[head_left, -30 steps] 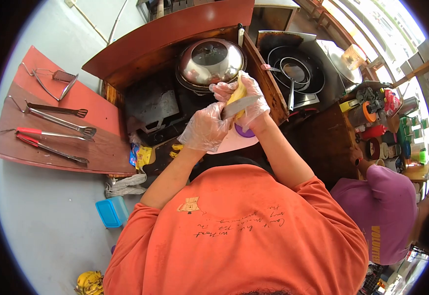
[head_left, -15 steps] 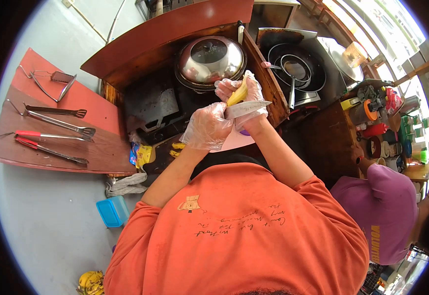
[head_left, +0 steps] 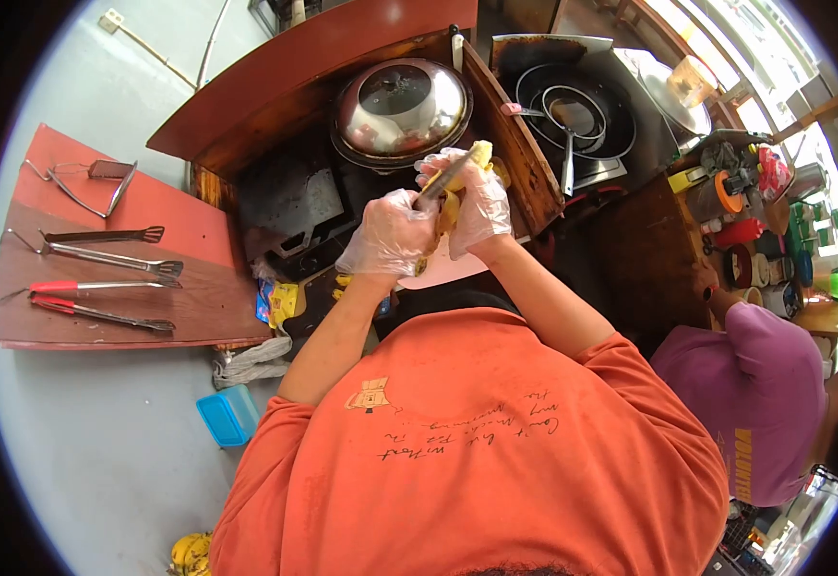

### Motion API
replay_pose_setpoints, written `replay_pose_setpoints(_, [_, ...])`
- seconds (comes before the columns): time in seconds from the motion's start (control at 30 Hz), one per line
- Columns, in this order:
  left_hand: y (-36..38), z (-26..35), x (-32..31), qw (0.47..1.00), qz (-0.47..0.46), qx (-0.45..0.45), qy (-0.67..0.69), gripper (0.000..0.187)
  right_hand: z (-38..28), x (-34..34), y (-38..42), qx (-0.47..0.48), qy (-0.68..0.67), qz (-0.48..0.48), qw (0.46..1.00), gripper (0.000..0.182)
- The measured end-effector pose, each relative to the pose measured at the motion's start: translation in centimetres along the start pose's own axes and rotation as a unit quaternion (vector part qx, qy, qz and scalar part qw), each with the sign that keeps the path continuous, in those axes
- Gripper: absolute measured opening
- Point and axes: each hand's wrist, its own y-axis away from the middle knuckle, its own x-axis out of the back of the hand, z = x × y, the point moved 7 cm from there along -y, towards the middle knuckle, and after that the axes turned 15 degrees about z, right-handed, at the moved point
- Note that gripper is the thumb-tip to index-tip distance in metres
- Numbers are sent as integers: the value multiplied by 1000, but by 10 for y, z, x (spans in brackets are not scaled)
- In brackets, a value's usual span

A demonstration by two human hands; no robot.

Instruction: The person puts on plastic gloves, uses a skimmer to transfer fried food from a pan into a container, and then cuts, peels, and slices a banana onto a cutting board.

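Note:
My left hand [head_left: 395, 232], in a clear plastic glove, is closed on a knife [head_left: 446, 180], its blade slanting up and to the right across the banana. In my right hand [head_left: 482, 209], also gloved, is a yellow banana [head_left: 481, 153] with its pale tip up. A strip of peel [head_left: 450, 213] hangs between my two hands. Below them lies a pale pink board [head_left: 443, 272], partly hidden by the hands. The knife handle is hidden in my left hand.
Beyond my hands stands a domed lidded pan [head_left: 402, 110]. A black wok [head_left: 573, 113] is at the right. Tongs [head_left: 102, 317] lie on a wooden board [head_left: 131, 298] at the left. A person in purple [head_left: 745, 403] is at the right, near jars.
The knife has turned from nearly level to slanting upward. Peel now hangs between my hands, and my left hand has moved slightly left and down. The view has shifted a little.

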Motion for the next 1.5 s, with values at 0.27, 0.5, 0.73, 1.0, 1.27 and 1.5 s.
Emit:
replay_pose_setpoints(0.27, [7, -20, -23, 945, -157, 233, 170, 28, 4, 16, -14, 1, 47, 43, 998, 28])
replay_pose_setpoints(0.5, [1, -20, -42, 897, -219, 251, 291, 23, -10, 41, -10, -45, 174, 110, 978, 28])
replay_pose_setpoints(0.73, [-9, -12, -58, 820, -207, 356, 398, 18, 11, 84, -10, -175, 113, 152, 966, 59])
replay_pose_setpoints(1.0, [-33, 22, -49, 779, -154, 444, 416, 18, -1, 107, 2, -255, 168, 73, 949, 81])
replay_pose_setpoints(1.27, [9, -54, -73, 865, -172, 393, 261, 22, -20, 171, 4, -283, 156, 193, 927, 64])
replay_pose_setpoints(1.5, [71, -105, -142, 964, -210, 111, -120, 46, -45, 180, 15, -271, 196, 215, 918, 52])
